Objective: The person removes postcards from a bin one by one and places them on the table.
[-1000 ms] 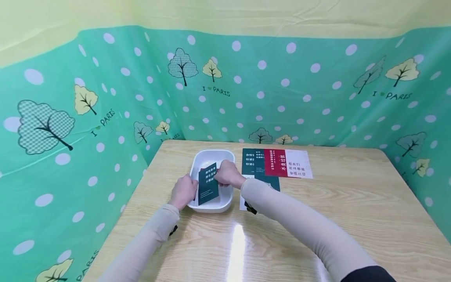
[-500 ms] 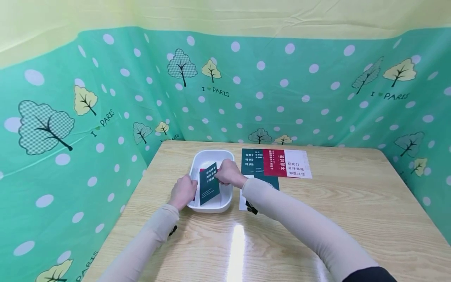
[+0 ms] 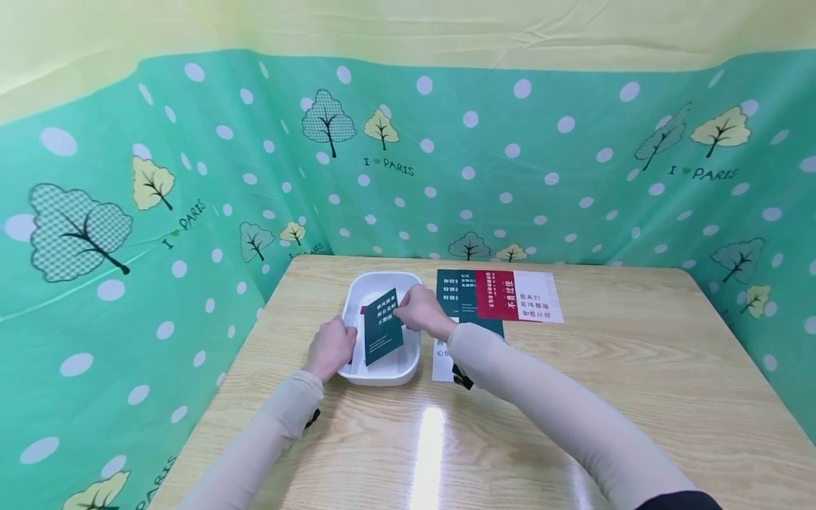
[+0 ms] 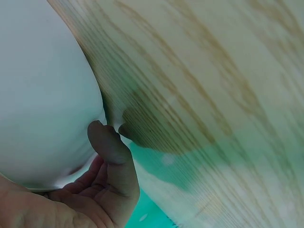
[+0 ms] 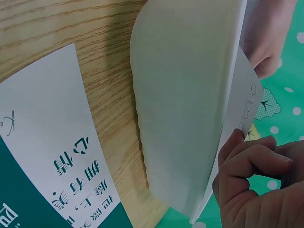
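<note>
In the head view, a white plastic tub (image 3: 382, 380) stands on the table. My left hand (image 3: 333, 347) grips its left rim; in the left wrist view that hand's thumb and fingers (image 4: 110, 152) curl about the tub's edge. Over the tub's inside, a dark green postcard (image 3: 383, 327) with white lettering stands tilted. My right hand (image 3: 422, 312) pinches its right edge. The card's pale back (image 5: 244, 95), printed with small circles, shows in the right wrist view. Behind it in the tub, part of a red card and a white edge show; the rest is hidden.
Right of the tub, several overlapping cards lie on the wooden table (image 3: 612, 368): green ones (image 3: 448, 283), a red and white one (image 3: 497, 294), and a white one (image 3: 443, 365) partly under the right forearm. A dotted green curtain (image 3: 510, 177) hangs behind and at the sides.
My right hand has moved slightly to the right and up with the green postcard, which now stands a little farther from the tub's left side. The left hand stays on the rim.
</note>
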A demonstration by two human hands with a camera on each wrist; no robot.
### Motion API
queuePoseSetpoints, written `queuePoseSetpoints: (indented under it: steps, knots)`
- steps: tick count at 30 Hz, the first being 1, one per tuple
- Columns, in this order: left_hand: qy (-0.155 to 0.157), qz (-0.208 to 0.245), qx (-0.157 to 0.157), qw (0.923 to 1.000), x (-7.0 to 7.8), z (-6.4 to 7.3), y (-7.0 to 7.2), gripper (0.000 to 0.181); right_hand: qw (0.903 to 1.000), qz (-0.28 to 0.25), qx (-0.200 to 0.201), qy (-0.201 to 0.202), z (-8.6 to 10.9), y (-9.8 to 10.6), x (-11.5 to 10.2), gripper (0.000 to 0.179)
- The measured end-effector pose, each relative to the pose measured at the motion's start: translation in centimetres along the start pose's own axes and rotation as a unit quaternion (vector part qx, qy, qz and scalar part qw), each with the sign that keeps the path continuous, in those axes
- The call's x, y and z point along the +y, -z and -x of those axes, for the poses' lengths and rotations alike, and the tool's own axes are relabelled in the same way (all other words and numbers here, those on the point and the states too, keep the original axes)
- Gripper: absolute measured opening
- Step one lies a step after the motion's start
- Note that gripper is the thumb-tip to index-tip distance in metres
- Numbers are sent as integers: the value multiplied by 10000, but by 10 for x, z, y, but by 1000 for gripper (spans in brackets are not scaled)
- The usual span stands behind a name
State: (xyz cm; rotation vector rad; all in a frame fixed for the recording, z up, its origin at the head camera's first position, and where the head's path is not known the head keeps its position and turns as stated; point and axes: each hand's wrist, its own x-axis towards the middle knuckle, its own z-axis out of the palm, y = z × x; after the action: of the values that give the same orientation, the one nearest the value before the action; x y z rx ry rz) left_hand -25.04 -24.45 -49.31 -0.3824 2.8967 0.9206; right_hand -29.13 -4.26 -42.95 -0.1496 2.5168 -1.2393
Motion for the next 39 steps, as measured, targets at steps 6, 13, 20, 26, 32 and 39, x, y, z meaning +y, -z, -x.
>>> queuePoseSetpoints:
  steps: [6, 13, 20, 26, 32, 39]
  knots:
    - [-75, -39, 12, 10000, -1, 0, -1, 32, 9999, -127, 70, 69, 5, 3, 2, 14]
    - [-135, -4, 19, 9999, -2, -3, 2, 29, 9994, -225, 258, 26, 9, 7, -2, 13]
    - [-20, 91, -56, 9999, -2, -2, 2, 33, 9987, -329, 395, -9, 15, 10, 3, 14]
    - [-37, -22, -68, 10000, -3, -2, 0, 34, 9970, -605, 476, -29, 21, 14, 11, 10]
    - [7, 22, -76, 10000, -3, 0, 0, 35, 9951, -828, 538, 38, 27, 19, 15, 8]
    - [-4, -71, -34, 10000, -1, 0, 0, 33, 9928, -1022, 626, 51, 32, 29, 24, 9]
